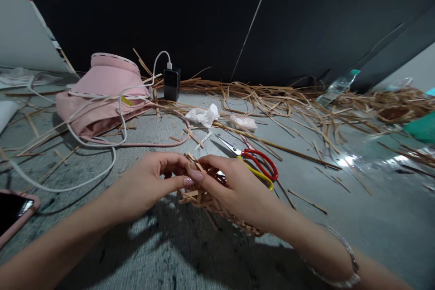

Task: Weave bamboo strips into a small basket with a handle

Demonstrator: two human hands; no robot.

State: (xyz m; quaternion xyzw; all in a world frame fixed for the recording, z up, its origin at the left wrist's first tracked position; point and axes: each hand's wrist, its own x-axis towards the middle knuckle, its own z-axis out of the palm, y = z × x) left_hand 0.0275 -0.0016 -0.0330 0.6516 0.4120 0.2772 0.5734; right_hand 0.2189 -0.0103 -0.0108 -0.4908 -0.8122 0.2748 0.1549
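A small woven piece of flat brown strips (204, 200) is between my hands, low over the grey surface. My left hand (154, 179) pinches its upper left edge, thumb and fingers closed on the strip ends. Over its top lies my right hand (234, 183), with the thumb pressed at the same edge beside the left thumb. Much of the weave is hidden beneath the right hand and wrist. Just behind the right hand rest scissors with one red and one yellow handle (261, 165), their blades pointing to the back left.
Loose brown strips (265, 95) are heaped along the dark wall. At the left are a pink sun visor (105, 77), a white cable (112, 163) and a phone (13, 213). A black power bank (171, 84), crumpled tissue (204, 115) and a plastic bottle (340, 87) stand or lie farther back.
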